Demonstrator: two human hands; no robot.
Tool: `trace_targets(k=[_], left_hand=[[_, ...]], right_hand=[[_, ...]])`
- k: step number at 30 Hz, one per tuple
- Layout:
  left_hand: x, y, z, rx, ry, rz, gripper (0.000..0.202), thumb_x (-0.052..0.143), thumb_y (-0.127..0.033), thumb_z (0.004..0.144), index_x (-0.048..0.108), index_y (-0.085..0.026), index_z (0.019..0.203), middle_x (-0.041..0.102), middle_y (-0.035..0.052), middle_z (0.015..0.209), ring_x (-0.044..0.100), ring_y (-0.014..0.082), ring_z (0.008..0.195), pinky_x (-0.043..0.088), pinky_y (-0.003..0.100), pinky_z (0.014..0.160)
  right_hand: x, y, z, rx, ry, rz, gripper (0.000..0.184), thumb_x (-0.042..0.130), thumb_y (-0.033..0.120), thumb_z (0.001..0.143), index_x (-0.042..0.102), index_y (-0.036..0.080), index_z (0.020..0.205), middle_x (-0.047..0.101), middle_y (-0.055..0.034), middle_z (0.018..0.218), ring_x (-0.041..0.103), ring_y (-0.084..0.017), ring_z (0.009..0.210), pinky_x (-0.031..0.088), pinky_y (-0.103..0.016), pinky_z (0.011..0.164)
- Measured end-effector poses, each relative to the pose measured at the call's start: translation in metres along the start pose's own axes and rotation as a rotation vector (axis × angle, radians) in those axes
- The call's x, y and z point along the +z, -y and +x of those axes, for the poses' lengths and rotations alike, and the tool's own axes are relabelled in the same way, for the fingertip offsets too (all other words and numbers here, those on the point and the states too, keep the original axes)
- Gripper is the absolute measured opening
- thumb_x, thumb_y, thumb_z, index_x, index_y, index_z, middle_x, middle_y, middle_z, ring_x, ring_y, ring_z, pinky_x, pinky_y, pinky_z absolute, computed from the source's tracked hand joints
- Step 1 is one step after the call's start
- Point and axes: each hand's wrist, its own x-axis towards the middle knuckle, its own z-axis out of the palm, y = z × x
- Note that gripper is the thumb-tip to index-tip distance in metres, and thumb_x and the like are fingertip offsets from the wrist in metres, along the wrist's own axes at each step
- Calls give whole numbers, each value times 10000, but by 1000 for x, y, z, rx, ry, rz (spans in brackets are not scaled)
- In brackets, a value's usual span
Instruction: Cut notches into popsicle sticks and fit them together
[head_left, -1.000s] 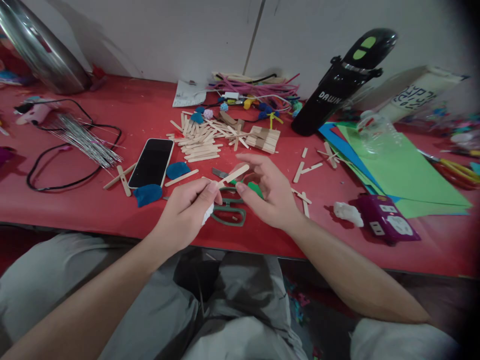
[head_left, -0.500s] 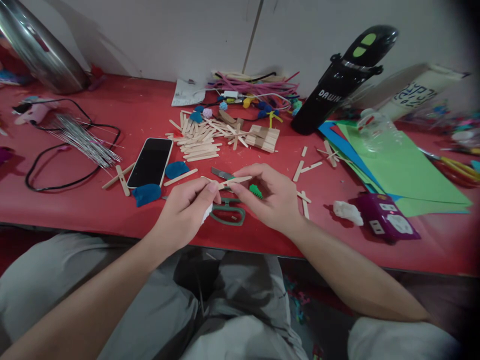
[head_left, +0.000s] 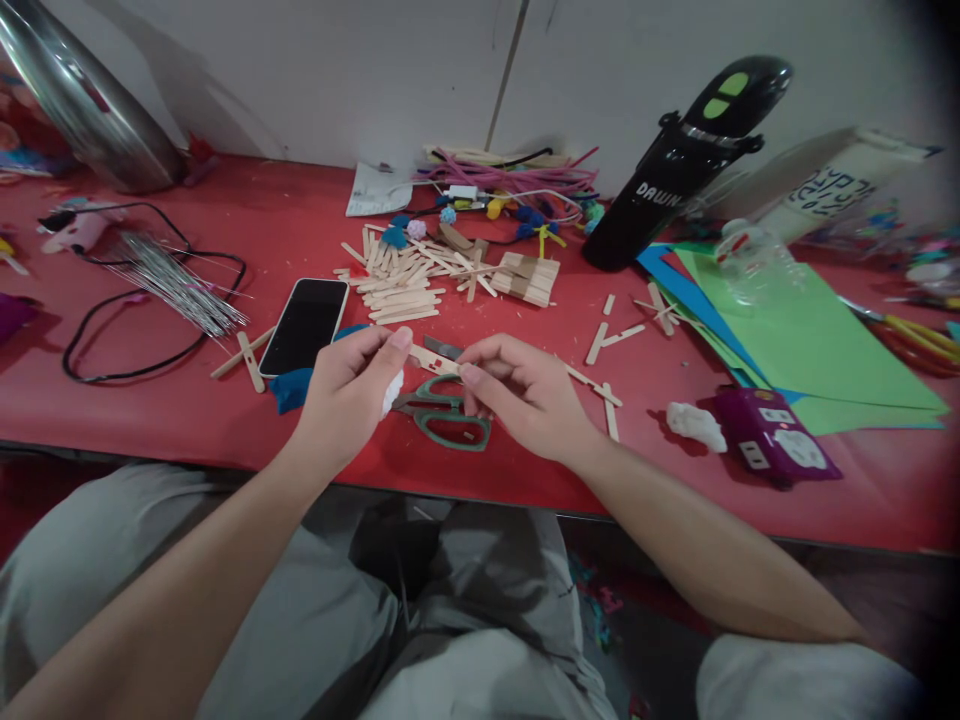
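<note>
A wooden craft stick (head_left: 424, 362) with a small notch cut in its middle is stretched between my two hands, slanting down to the right. My left hand (head_left: 351, 388) pinches its left end between thumb and fingers. At the other end, my right hand (head_left: 517, 392) grips it with thumb and forefinger. A white lump (head_left: 392, 392) shows under my left hand, partly hidden. Scissors with green handles (head_left: 454, 436) lie on the table just below the stick. Behind the stick is a grey blade (head_left: 441, 347), mostly covered by my right hand.
A pile of craft sticks (head_left: 397, 280) lies beyond my hands on the red table (head_left: 300, 440). A phone (head_left: 306, 325) and metal wires (head_left: 184, 285) are at left. To the right are loose sticks (head_left: 596, 342), a purple box (head_left: 776, 435), coloured paper (head_left: 832, 330) and a black bottle (head_left: 675, 170).
My left hand has moved left and slightly up. The stick, which sloped up to the right, now slopes down to the right, its notch in plain view. More of the scissors shows.
</note>
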Motion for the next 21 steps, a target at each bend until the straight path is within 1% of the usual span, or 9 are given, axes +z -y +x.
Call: trace_targets(k=[4, 7, 10, 13, 15, 17, 19, 21], left_hand=[[-2, 2, 1, 47, -9, 32, 341, 571, -410, 894, 593, -172, 650, 375, -46, 488, 308, 65, 446, 211, 223, 400], [-2, 0, 0, 55, -6, 63, 347, 566, -409, 896, 579, -177, 638, 373, -45, 487, 306, 67, 447, 214, 229, 403], [-1, -3, -1, 57, 8, 114, 390, 567, -383, 894, 496, -177, 570, 375, -40, 487, 313, 68, 457, 228, 236, 414], [-2, -6, -2, 71, 12, 159, 397, 559, -376, 890, 461, -183, 557, 369, -38, 488, 313, 74, 460, 230, 247, 417], [-5, -7, 1, 92, -16, 193, 382, 564, -380, 878, 467, -186, 564, 365, -39, 499, 313, 78, 465, 225, 253, 419], [-12, -8, 6, 119, -71, 225, 351, 582, -369, 857, 489, -186, 571, 360, -42, 504, 308, 78, 466, 211, 258, 422], [-20, -9, 12, 136, -109, 227, 326, 594, -335, 837, 497, -186, 564, 347, -47, 492, 298, 73, 453, 190, 263, 425], [-28, -9, 17, 146, -84, 189, 336, 594, -360, 842, 512, -187, 566, 350, -48, 475, 298, 71, 434, 178, 269, 422]], right_hand=[[2, 1, 0, 104, 95, 72, 233, 545, 399, 961, 591, 171, 977, 636, 22, 597, 565, -91, 497, 493, -208, 508], [4, 2, -1, 160, 113, 115, 260, 556, 424, 950, 604, 170, 973, 623, 30, 570, 558, -88, 481, 486, -198, 495], [4, 3, -2, 168, 124, 138, 240, 552, 409, 957, 606, 176, 982, 615, 35, 565, 546, -81, 477, 472, -187, 488], [3, 4, -1, 159, 150, 108, 235, 520, 402, 975, 600, 181, 967, 617, 30, 581, 550, -86, 488, 478, -195, 498], [2, 4, -1, 86, 160, -10, 245, 496, 393, 986, 607, 178, 947, 642, 4, 653, 582, -99, 548, 504, -216, 551], [1, 1, 0, -55, 168, -234, 220, 509, 359, 978, 618, 171, 940, 674, -48, 807, 636, -134, 702, 535, -263, 670], [0, -4, 0, -176, 195, -485, 166, 574, 311, 933, 626, 164, 993, 670, -103, 980, 652, -196, 896, 539, -336, 810], [0, -8, -1, -212, 239, -669, 230, 631, 264, 877, 622, 157, 1080, 650, -139, 1084, 636, -255, 1022, 526, -403, 896]])
